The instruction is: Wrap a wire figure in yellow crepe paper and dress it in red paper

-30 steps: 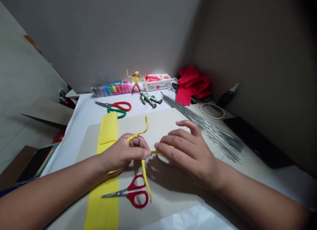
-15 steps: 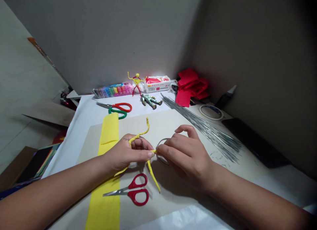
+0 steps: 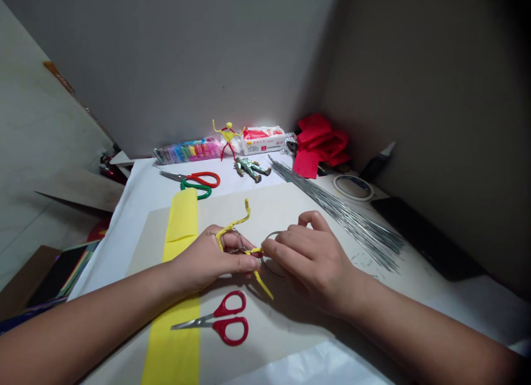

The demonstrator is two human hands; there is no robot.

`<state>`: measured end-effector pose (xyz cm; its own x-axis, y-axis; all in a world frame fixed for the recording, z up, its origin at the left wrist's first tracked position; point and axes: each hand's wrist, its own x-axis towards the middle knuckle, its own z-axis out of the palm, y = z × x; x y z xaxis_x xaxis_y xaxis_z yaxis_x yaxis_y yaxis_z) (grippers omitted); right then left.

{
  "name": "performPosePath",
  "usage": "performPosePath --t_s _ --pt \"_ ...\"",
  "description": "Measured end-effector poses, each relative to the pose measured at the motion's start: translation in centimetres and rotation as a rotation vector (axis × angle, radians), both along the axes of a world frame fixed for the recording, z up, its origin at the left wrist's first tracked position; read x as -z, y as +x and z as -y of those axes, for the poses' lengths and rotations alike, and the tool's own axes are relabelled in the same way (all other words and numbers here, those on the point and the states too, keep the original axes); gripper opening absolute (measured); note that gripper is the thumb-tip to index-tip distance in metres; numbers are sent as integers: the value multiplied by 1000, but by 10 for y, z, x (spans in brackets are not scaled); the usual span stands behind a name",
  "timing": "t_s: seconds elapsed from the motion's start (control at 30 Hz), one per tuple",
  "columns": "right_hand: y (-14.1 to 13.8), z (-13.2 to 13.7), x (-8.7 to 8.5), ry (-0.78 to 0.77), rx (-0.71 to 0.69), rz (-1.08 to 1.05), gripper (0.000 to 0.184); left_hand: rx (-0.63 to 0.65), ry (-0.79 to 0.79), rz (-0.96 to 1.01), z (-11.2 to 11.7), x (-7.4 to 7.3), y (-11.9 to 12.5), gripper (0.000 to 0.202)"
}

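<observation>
My left hand [image 3: 222,258] is closed on a small wire figure [image 3: 227,228], its limbs wrapped in yellow paper and some twisted wire bare. One yellow limb rises above the fingers; another sticks out below the thumb. Close on its right, my right hand [image 3: 313,263] pinches the end of a short yellow-wrapped part between thumb and forefinger. A thin grey wire loop [image 3: 269,268] curves beside the right fingertips. Below the hands lie red-handled scissors [image 3: 216,322], partly over a long strip of yellow crepe paper [image 3: 172,341]. My left forearm crosses that strip.
Behind are scissors with red and green handles [image 3: 197,179], a silver figure [image 3: 251,168], a standing yellow-and-red figure [image 3: 228,136], a coloured clay pack [image 3: 193,151] and a tissue pack [image 3: 263,140]. To the right lie red crepe paper [image 3: 317,141], a wire bundle [image 3: 340,211] and a tape roll [image 3: 352,187].
The wire figure has turned in my left hand: its lower yellow limb now points further right, and more bare wire shows by the thumb. My right hand keeps its pinch almost in place.
</observation>
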<state>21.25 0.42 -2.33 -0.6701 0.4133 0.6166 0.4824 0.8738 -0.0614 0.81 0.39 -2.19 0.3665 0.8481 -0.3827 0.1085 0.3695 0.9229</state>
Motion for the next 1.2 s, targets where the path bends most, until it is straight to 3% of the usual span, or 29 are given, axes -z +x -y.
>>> performPosePath --t_s 0.33,0.47,0.7,0.97,1.07,1.2 --pt "-3 -1 3 -239 -18 -81 15 21 90 -106 2 -1 2 11" --pt "-3 0 1 -284 25 -125 17 -10 103 -124 2 1 5 20" --pt "-3 -1 3 -364 -12 -82 15 47 57 -122 3 -2 5 16" --pt "-3 2 -3 -550 -36 -71 13 48 139 -132 6 1 5 19" --pt "-3 3 -5 -537 -20 -86 14 32 120 -78 6 1 4 19" --pt "-4 2 -3 -395 13 -119 16 101 95 104 2 0 -2 24"
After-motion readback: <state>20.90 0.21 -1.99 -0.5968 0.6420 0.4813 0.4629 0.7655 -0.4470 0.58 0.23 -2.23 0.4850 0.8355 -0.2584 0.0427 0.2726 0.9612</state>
